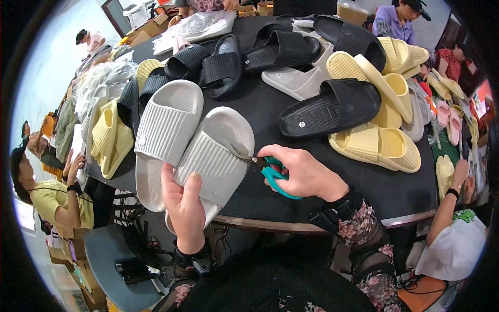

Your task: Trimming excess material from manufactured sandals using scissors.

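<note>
A pair of light grey ribbed slide slippers, the left one [165, 127] and the right one [212, 171], is held side by side above the table's near edge. My left hand [187, 210] is closed on them from below, thumb across the straps. My right hand [312, 174] grips a pair of scissors [272, 178] with teal handles. Their blades reach to the strap edge of the right slipper; I cannot tell whether they touch it. A black slide slipper [330, 106] lies beyond my right hand, with a pale yellow slipper [377, 145] beside it.
More slippers, black [223, 67], grey [296, 80] and yellow [109, 132], cover the far and side parts of the black table [260, 125]. Clear plastic bags [200, 28] lie at the back. Co-workers [52, 200] sit around the table. A grey-blue chair [112, 260] stands at lower left.
</note>
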{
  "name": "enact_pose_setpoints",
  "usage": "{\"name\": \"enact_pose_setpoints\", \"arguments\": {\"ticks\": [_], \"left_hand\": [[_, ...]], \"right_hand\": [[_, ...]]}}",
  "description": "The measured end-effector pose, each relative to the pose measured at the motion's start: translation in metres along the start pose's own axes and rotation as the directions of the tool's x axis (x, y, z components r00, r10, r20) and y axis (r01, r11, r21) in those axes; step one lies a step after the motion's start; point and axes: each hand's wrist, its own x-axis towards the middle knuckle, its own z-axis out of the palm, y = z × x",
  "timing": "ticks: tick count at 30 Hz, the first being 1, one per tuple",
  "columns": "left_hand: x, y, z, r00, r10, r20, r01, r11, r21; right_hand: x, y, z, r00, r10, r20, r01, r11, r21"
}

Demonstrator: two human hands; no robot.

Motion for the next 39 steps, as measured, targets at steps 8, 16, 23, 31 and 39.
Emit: {"name": "enact_pose_setpoints", "arguments": {"ticks": [8, 16, 23, 31, 39], "left_hand": [[-0.004, -0.006, 0.001, 0.999, 0.017, 0.051, -0.023, 0.993, 0.116], [-0.006, -0.008, 0.002, 0.999, 0.017, 0.031, -0.021, 0.990, 0.142], [-0.007, -0.010, 0.003, 0.998, 0.025, 0.059, -0.034, 0.986, 0.166], [-0.009, -0.005, 0.008, 0.991, 0.011, 0.132, -0.046, 0.964, 0.263], [-0.011, -0.003, 0.012, 0.993, -0.039, 0.114, 0.007, 0.961, 0.275]], "right_hand": [[-0.001, 0.003, 0.002, 0.998, 0.050, 0.035, -0.048, 0.997, -0.059], [-0.001, 0.008, 0.009, 0.999, -0.037, -0.034, 0.035, 0.997, -0.072], [-0.001, 0.008, 0.009, 0.999, -0.036, -0.036, 0.033, 0.997, -0.073], [-0.002, 0.009, 0.008, 0.997, -0.043, -0.066, 0.038, 0.996, -0.083], [-0.001, 0.010, 0.008, 0.997, -0.045, -0.065, 0.038, 0.995, -0.092]]}}
